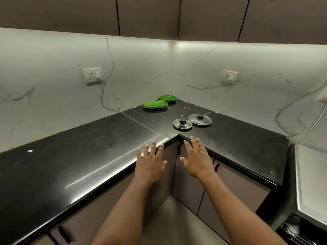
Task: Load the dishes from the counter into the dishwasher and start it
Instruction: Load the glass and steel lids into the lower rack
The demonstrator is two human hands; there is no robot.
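Dishes wait far back in counter [92, 156] corner: two green plate stacks [155, 104], two glass lids [182, 124] nearer. My left hand [150, 165] and right hand [196, 160] reach out, fingers spread, holding nothing. I guess lids first, closest.

Black counter [88, 156] — green plates [155, 104] — white backsplash [53, 68] veined grey, brown cabinets [150, 13].

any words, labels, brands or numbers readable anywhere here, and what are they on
No text can be read here.
near green plates: pale marks on top, too blurred to read.
far green plates: the same.
left wall socket, right wall socket: no legible marking.
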